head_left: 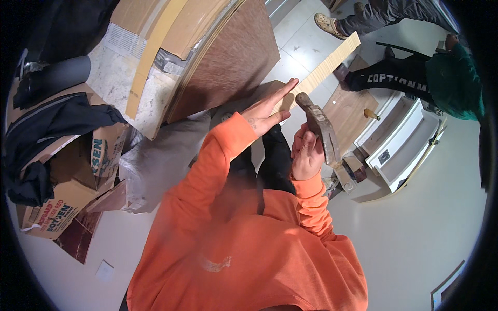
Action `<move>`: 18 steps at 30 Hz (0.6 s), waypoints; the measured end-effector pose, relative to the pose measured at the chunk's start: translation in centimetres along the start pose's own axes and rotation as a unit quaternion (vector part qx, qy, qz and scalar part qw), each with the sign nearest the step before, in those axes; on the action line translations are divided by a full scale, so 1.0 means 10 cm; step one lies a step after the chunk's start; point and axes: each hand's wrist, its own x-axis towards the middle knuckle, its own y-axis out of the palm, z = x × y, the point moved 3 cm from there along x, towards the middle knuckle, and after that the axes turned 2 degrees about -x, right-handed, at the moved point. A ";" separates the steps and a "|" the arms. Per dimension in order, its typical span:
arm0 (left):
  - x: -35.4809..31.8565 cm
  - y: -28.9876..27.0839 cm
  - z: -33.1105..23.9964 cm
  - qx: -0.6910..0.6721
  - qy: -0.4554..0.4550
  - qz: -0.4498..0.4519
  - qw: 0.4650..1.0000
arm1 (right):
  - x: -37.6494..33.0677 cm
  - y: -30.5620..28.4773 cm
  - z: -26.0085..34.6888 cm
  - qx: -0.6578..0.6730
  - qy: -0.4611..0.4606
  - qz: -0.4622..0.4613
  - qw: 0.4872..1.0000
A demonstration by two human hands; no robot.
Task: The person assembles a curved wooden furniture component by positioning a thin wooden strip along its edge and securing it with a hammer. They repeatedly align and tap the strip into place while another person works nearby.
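Observation:
My left hand (266, 110) has its fingers stretched straight and its thumb apart, with the near end of a pale wooden strip (327, 67) between them. The strip slants away to the upper right. My right hand (307, 154) is closed around a hammer (322, 129) just right of the strip. The hammer's worn, rusty-brown metal head faces up toward me, and most of its handle is hidden.
A brown wooden panel (228, 57) stands to the left, beside a surface bearing a cardboard box (202, 26) and a long yellowish strip (150, 62). Lower left are an open carton (78, 192) and dark clothing (57, 124). White drawers (404, 145) stand right; other people's legs (389, 72) are beyond.

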 end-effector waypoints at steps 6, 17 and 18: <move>-0.01 0.03 0.00 -0.046 0.002 -0.014 0.999 | 0.05 -0.06 -0.07 -0.002 0.053 0.011 0.999; -0.04 0.02 -0.05 -0.028 0.024 -0.012 0.999 | 0.03 -0.09 -0.04 -0.018 0.004 0.030 0.999; -0.04 0.02 -0.04 -0.024 0.031 -0.006 0.999 | 0.05 -0.11 -0.07 -0.082 0.022 0.043 0.995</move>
